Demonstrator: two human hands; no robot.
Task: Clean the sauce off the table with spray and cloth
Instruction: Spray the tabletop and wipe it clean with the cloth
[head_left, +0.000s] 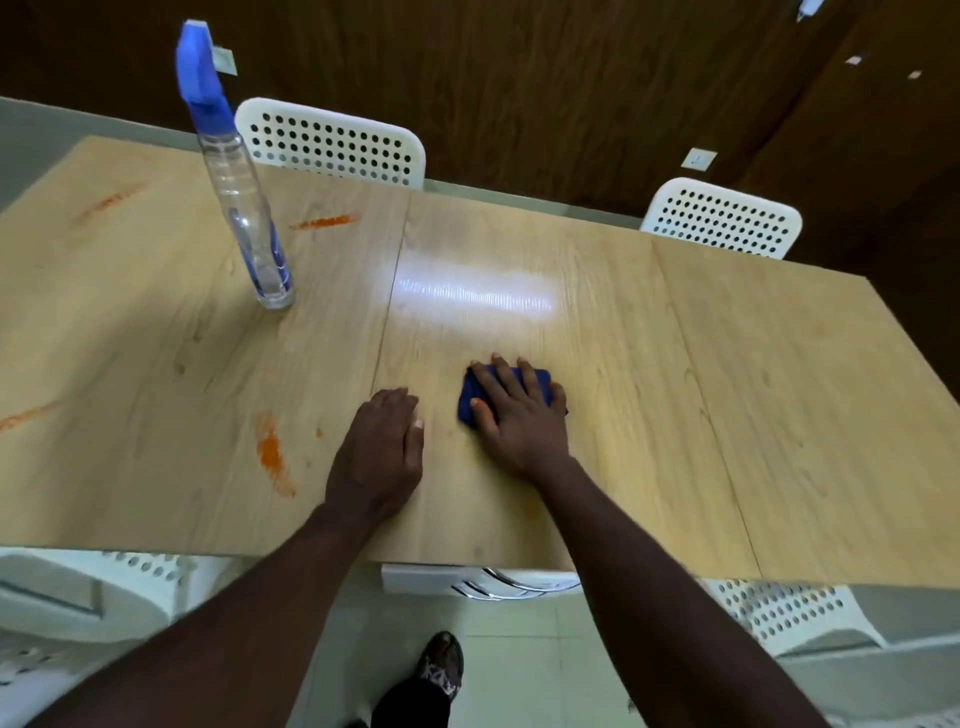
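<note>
Right hand (519, 415), head view: palm down, fingers spread straight, pressing a folded blue cloth (469, 397) flat against the wooden table (727, 415), near the front edge at mid-width. Left hand (382, 452) just beside it, palm down on bare wood, fingers loosely bent, gripping nothing, apart from the cloth. Spray bottle (239, 197), clear with a blue trigger head, upright on the far left part of the table, well apart from both hands. Orange sauce smears on the left half: one (271, 452) near the left hand, one (324, 222) just right of the bottle, a fainter one (111, 200) to its left, another (26, 415) at the left edge. Two white perforated chairs (332, 143) (722, 218) behind the far edge. Shoe (441, 662) on the floor below.
</note>
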